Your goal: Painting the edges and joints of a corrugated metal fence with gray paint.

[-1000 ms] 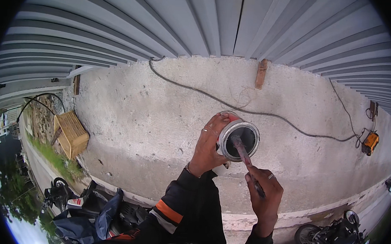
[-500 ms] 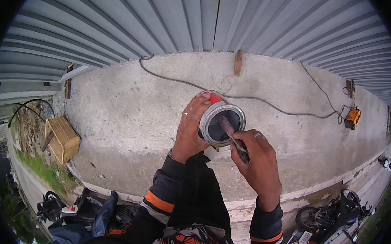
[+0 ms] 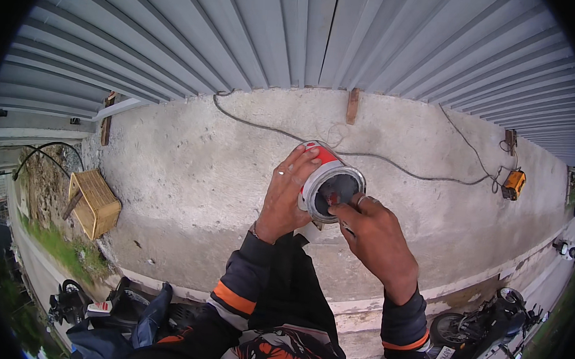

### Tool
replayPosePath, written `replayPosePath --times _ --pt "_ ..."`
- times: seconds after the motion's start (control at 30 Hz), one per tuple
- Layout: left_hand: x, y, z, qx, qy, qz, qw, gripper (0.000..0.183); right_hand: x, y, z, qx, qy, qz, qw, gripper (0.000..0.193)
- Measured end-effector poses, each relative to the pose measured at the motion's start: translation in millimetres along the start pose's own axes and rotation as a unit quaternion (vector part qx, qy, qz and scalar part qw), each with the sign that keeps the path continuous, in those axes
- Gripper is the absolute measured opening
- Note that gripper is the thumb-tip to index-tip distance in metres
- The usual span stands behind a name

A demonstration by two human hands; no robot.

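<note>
Left fingers (image 3: pixel 299 172) wide around a tilted red can (image 3: pixel 324 157), right fingers (image 3: pixel 348 213) tight on a slim tool (image 3: pixel 332 198) inside.

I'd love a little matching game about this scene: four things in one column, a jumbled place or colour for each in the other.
Things:
1. Left hand
2. Right hand
3. Slatted box
4. Small boxy device

Places and colours:
A. Yellow and dark, at the far right
B. At the open mouth of the red can
C. Tan, at the left
D. Against the can's side

Pairs: 1-D, 2-B, 3-C, 4-A
</note>
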State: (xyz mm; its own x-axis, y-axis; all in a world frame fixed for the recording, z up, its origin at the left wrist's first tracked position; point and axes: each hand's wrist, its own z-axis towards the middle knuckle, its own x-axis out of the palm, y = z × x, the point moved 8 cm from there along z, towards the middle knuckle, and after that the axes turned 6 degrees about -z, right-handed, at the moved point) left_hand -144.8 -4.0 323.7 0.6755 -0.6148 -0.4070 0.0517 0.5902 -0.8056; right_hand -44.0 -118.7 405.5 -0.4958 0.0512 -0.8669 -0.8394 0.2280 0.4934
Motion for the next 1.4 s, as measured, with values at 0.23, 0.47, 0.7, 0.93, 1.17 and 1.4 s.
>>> replayPosePath --times 0.23,0.47,0.7,0.93,1.17,1.4 --pt "-12 -6 8 -0.004 0.005 0.011 1.000 0.096 -10 7 11 0.007 0.018 0.038 0.999 0.032" --pt "-20 -8 4 -0.023 0.006 0.024 0.999 0.102 -17 19 8 -0.011 0.001 0.010 1.000 0.039" --pt "-29 5 -8 -0.074 -0.020 0.013 0.997 0.103 3 15 2 0.036 0.048 0.087 0.994 0.038" --pt "-52 20 -13 -0.089 -0.010 0.017 0.996 0.109 3 30 4 0.021 -0.050 0.177 0.983 0.036" --pt "-79 62 -20 -0.104 0.015 0.050 0.993 0.110 42 44 33 -0.014 -0.096 0.091 0.991 0.042" --pt "-98 139 -18 -0.145 0.036 -0.005 0.989 0.105 90 38 74 0.072 -0.098 0.128 0.984 0.044"
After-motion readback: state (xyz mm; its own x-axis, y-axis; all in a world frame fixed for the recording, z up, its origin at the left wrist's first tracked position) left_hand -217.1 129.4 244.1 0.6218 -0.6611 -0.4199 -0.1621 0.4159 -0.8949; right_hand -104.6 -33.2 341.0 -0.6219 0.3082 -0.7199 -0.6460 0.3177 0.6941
